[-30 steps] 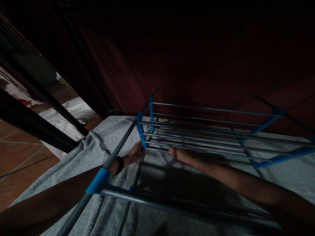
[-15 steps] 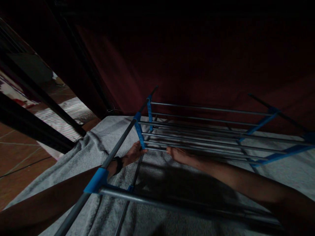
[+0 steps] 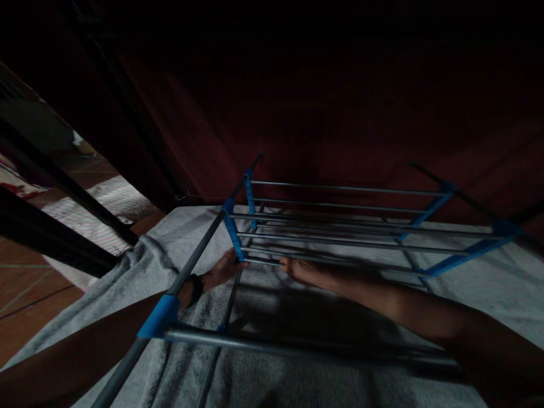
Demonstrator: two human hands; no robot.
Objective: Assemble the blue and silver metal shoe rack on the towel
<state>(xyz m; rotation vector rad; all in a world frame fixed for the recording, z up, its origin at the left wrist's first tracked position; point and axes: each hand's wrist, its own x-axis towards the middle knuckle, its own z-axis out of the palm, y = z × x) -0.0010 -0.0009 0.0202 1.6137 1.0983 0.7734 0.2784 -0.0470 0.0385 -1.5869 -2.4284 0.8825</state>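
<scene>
A rack of grey metal tubes (image 3: 352, 244) and blue plastic brackets (image 3: 234, 231) lies on its side on a grey blanket. My left hand (image 3: 224, 267), with a dark band on its wrist, grips the lower end of a blue bracket on the left, where a tube meets it. Closed around that same lowest tube (image 3: 264, 261), a little to the right, is my right hand (image 3: 297, 269). Part of its fingers is hidden behind the tube and hand. Nearer me, another blue bracket (image 3: 159, 317) joins a long side pole to a thick cross tube (image 3: 238, 341).
The grey blanket (image 3: 170, 238) covers the surface under the rack. Behind it hangs a dark red cloth (image 3: 323, 141). Dark bars (image 3: 55, 232) stand at the left, with tiled floor (image 3: 25, 289) and a pale striped cloth (image 3: 127, 195) beyond.
The view has shifted slightly, so the rack's upper part appears a bit farther left. Both hands keep their places at the bracket and the lowest tube.
</scene>
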